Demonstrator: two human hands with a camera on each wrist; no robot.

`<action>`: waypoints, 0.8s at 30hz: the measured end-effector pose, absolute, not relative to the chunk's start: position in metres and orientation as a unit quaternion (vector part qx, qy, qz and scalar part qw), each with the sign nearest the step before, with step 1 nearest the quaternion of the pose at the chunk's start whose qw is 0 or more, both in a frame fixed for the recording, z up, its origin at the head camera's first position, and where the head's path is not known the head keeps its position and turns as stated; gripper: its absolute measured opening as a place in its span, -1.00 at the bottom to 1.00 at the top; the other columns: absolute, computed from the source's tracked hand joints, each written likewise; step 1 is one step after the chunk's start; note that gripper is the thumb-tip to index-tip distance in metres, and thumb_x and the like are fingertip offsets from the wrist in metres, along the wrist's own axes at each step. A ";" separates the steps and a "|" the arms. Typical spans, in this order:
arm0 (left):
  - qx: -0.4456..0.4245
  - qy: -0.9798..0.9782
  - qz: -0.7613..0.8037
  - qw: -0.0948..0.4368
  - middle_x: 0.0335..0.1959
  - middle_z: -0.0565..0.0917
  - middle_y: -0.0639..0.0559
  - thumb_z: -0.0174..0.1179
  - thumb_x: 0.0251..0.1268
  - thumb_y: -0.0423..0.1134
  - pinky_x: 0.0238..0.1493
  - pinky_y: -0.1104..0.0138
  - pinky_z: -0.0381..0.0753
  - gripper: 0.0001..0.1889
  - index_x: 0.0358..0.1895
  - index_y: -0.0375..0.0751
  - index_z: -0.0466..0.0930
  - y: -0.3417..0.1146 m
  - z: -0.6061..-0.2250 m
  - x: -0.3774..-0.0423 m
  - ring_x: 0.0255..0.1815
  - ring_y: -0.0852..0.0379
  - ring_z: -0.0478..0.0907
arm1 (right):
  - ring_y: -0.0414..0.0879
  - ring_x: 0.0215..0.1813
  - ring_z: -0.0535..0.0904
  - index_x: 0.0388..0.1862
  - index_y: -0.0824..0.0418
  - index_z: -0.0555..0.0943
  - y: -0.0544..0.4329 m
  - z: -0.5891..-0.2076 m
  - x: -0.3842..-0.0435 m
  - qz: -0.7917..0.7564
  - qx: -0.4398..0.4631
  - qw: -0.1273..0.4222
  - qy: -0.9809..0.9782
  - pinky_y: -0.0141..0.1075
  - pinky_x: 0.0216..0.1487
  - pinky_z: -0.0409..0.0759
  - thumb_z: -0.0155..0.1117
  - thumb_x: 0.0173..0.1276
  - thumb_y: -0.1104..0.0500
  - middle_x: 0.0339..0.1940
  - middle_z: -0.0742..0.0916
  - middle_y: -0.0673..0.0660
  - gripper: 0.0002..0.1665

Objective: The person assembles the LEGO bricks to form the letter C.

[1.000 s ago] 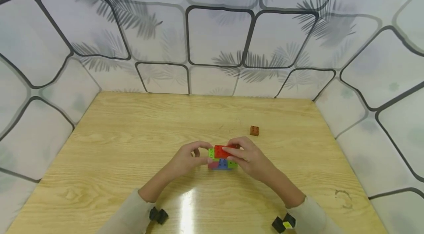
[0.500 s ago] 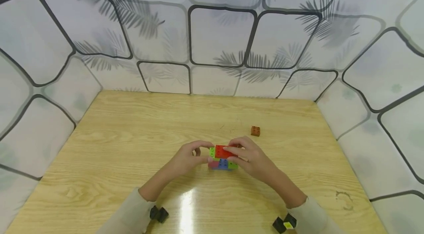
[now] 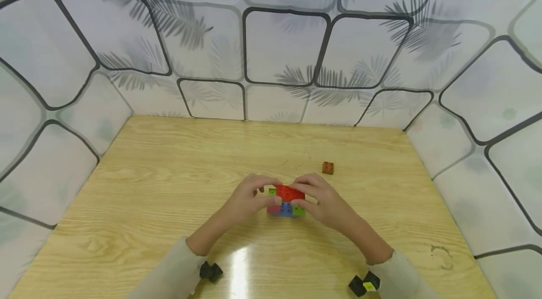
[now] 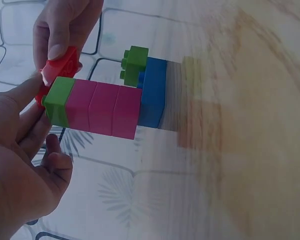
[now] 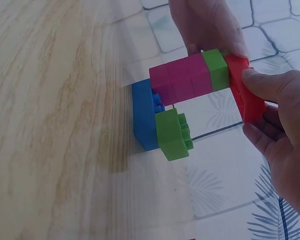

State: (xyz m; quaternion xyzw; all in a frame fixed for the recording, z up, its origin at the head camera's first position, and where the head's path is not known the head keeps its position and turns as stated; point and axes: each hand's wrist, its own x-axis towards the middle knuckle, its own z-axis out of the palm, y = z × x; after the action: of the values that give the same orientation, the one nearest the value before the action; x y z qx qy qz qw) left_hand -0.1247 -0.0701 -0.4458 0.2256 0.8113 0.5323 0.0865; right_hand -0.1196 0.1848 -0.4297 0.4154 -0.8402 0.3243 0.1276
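Observation:
A blue brick (image 5: 144,115) is the base of a small toy-block build on the table. Several pink bricks (image 4: 104,107) rise from its left end, capped by a green brick (image 4: 58,101). A second green brick (image 5: 171,134) sits low on the blue brick's right end. Atop the capped column lies a red brick (image 3: 290,192), jutting out to the right over the gap. My right hand (image 3: 328,202) pinches its free end between thumb and fingers. With thumb in front and fingers behind, my left hand (image 3: 245,199) pinches the red brick's left part, close to the green cap.
One loose brown-orange brick (image 3: 328,168) lies farther back on the wooden table (image 3: 190,158), right of the build. Patterned fabric walls (image 3: 283,50) enclose the table at the back and both sides. Black wrist devices sit at both cuffs.
My left hand has moved right and up, from the green cap's side onto the red brick. My right fingers have shifted on the red brick, and more of its top shows.

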 end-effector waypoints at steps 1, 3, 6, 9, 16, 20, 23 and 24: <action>0.226 0.815 0.527 0.081 0.06 0.64 0.31 0.37 0.27 0.09 -0.10 0.21 0.42 -0.61 0.15 0.21 0.67 -0.070 -0.445 -0.125 -0.09 0.07 0.38 | -0.09 0.09 0.53 0.08 0.26 0.70 0.185 -0.429 -0.120 0.324 0.415 0.124 -0.841 -0.32 0.01 0.65 0.48 0.26 0.22 0.05 0.66 0.07 -0.61; 0.224 0.822 0.519 0.074 0.05 0.65 0.34 0.38 0.24 0.11 -0.12 0.23 0.42 -0.62 0.12 0.24 0.68 -0.069 -0.444 -0.124 -0.10 0.06 0.38 | -0.09 0.09 0.53 0.07 0.27 0.71 0.185 -0.428 -0.121 0.323 0.415 0.121 -0.842 -0.29 0.02 0.65 0.49 0.24 0.23 0.05 0.66 0.06 -0.59; 0.221 0.833 0.503 0.065 0.04 0.68 0.37 0.38 0.21 0.15 -0.16 0.26 0.40 -0.61 0.11 0.27 0.69 -0.069 -0.441 -0.123 -0.13 0.02 0.39 | -0.07 0.07 0.54 0.07 0.29 0.71 0.184 -0.426 -0.122 0.326 0.421 0.122 -0.838 -0.26 0.00 0.66 0.51 0.19 0.28 0.04 0.67 0.08 -0.57; 0.218 0.839 0.494 0.061 0.04 0.70 0.37 0.39 0.20 0.16 -0.19 0.27 0.38 -0.59 0.11 0.26 0.70 -0.070 -0.438 -0.122 -0.12 -0.07 0.41 | -0.07 0.07 0.54 0.06 0.29 0.71 0.184 -0.426 -0.122 0.330 0.420 0.118 -0.837 -0.26 0.00 0.66 0.52 0.18 0.28 0.04 0.67 0.09 -0.57; 0.208 0.848 0.483 0.069 0.04 0.69 0.37 0.39 0.18 0.17 -0.18 0.25 0.41 -0.57 0.12 0.25 0.70 -0.069 -0.434 -0.121 -0.09 -0.07 0.42 | -0.07 0.07 0.54 0.05 0.27 0.71 0.184 -0.425 -0.122 0.340 0.414 0.106 -0.838 -0.28 0.01 0.65 0.52 0.19 0.27 0.05 0.67 0.08 -0.58; 0.208 0.850 0.478 0.078 0.02 0.68 0.32 0.38 0.20 0.16 -0.20 0.24 0.43 -0.56 0.14 0.20 0.69 -0.069 -0.432 -0.121 -0.08 -0.05 0.42 | -0.07 0.07 0.54 0.06 0.27 0.71 0.184 -0.424 -0.121 0.336 0.409 0.099 -0.843 -0.26 0.01 0.65 0.51 0.21 0.24 0.06 0.66 0.08 -0.58; 0.214 0.847 0.480 0.080 0.09 0.67 0.27 0.38 0.22 0.13 -0.15 0.21 0.46 -0.56 0.15 0.15 0.68 -0.068 -0.432 -0.121 -0.01 -0.05 0.43 | -0.07 0.08 0.54 0.07 0.27 0.71 0.185 -0.423 -0.121 0.333 0.408 0.097 -0.845 -0.25 0.00 0.66 0.51 0.22 0.24 0.06 0.66 0.09 -0.58; 0.217 0.845 0.482 0.080 0.11 0.66 0.26 0.38 0.23 0.12 -0.13 0.20 0.47 -0.55 0.16 0.13 0.68 -0.067 -0.432 -0.122 0.00 -0.05 0.43 | -0.06 0.08 0.54 0.07 0.28 0.71 0.185 -0.423 -0.121 0.333 0.409 0.097 -0.844 -0.25 -0.01 0.66 0.51 0.21 0.24 0.05 0.67 0.09 -0.58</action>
State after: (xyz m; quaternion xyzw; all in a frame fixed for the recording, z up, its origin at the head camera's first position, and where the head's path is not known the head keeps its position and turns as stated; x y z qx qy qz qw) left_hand -0.1217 -0.0674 -0.4319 0.2167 0.8450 0.4822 0.0800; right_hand -0.1210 0.1849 -0.4229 0.4085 -0.8444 0.3326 0.0974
